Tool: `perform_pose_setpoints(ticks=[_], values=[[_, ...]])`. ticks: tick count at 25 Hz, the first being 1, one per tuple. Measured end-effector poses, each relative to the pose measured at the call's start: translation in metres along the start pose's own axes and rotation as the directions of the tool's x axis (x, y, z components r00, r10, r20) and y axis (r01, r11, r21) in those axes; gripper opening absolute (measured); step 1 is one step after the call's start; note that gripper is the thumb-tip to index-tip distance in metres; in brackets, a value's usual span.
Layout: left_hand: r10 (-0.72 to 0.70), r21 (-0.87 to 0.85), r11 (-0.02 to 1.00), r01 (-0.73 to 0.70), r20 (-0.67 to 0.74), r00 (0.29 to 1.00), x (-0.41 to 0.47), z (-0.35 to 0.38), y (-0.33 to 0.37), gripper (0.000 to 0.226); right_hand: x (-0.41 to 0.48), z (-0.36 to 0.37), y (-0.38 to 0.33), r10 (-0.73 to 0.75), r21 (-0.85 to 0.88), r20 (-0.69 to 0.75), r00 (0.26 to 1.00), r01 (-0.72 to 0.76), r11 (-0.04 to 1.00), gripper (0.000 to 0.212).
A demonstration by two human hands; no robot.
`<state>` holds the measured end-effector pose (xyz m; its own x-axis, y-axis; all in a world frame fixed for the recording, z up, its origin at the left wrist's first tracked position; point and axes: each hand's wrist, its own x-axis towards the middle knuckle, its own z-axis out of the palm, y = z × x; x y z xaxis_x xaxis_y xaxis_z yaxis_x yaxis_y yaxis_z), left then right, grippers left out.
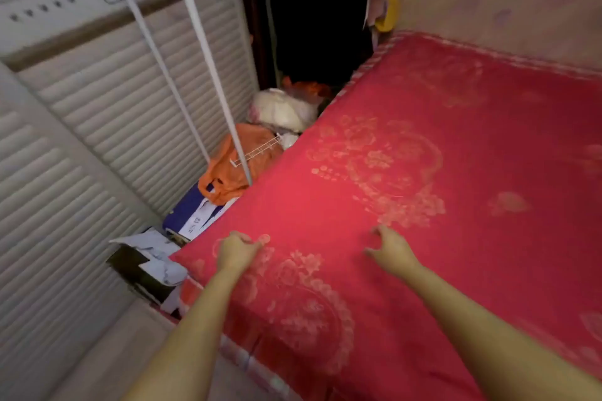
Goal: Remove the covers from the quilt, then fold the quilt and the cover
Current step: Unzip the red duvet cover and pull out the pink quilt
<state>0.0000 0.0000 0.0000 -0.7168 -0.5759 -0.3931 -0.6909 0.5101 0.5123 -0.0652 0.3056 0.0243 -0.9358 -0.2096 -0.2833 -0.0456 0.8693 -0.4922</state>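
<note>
A red quilt cover with a pale floral pattern lies spread flat over the bed, the quilt inside it hidden. My left hand lies on the cover close to its near left corner, fingers curled and pinching the fabric. My right hand is on the cover a little to the right, thumb and fingers bent apart in a loose claw with nothing gripped. Both forearms reach in from the bottom edge.
White louvred doors and a white metal rack stand left of the bed. An orange bag, a white bundle and a blue box fill the gap beside the bed. Dark clothes hang at the back.
</note>
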Motion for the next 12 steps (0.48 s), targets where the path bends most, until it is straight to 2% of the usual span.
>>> perform_pose_setpoints(ticks=[2,3,5,7,8,9,10,12], values=[[-0.128,0.113,0.986,0.123,0.038,0.991,0.060,0.010,-0.034,0.105,0.018,0.038,-0.003,0.004,0.043,0.035,0.999,-0.006,0.999,0.051],[-0.188,0.189,0.966,0.174,0.057,0.981,0.085,0.012,-0.050,0.125,0.022,0.057,-0.003,-0.004,0.062,0.061,0.998,0.000,0.998,0.057],[-0.275,0.268,0.932,0.246,0.079,0.958,0.115,0.011,-0.065,0.139,0.018,0.085,-0.008,0.044,0.089,0.181,0.983,-0.061,0.994,0.083],[-0.260,0.357,0.915,0.187,0.170,0.951,0.141,0.008,-0.070,0.142,0.025,0.105,0.006,0.113,0.098,0.228,0.967,-0.138,0.986,0.120],[-0.256,0.383,0.910,0.156,0.227,0.939,0.148,0.005,-0.068,0.145,0.024,0.111,0.010,0.130,0.062,0.262,0.956,-0.151,0.987,0.127],[-0.242,0.417,0.902,0.115,0.268,0.932,0.157,0.002,-0.067,0.144,0.024,0.116,0.012,0.113,0.029,0.278,0.954,-0.126,0.992,0.128],[-0.209,0.469,0.882,0.040,0.315,0.926,0.163,0.000,-0.062,0.129,0.023,0.121,0.015,0.115,-0.005,0.298,0.948,-0.119,0.993,0.129],[-0.081,0.502,0.858,-0.111,0.347,0.934,0.172,-0.002,-0.042,0.069,0.026,0.124,0.016,0.131,-0.026,0.324,0.937,-0.130,0.991,0.133]])
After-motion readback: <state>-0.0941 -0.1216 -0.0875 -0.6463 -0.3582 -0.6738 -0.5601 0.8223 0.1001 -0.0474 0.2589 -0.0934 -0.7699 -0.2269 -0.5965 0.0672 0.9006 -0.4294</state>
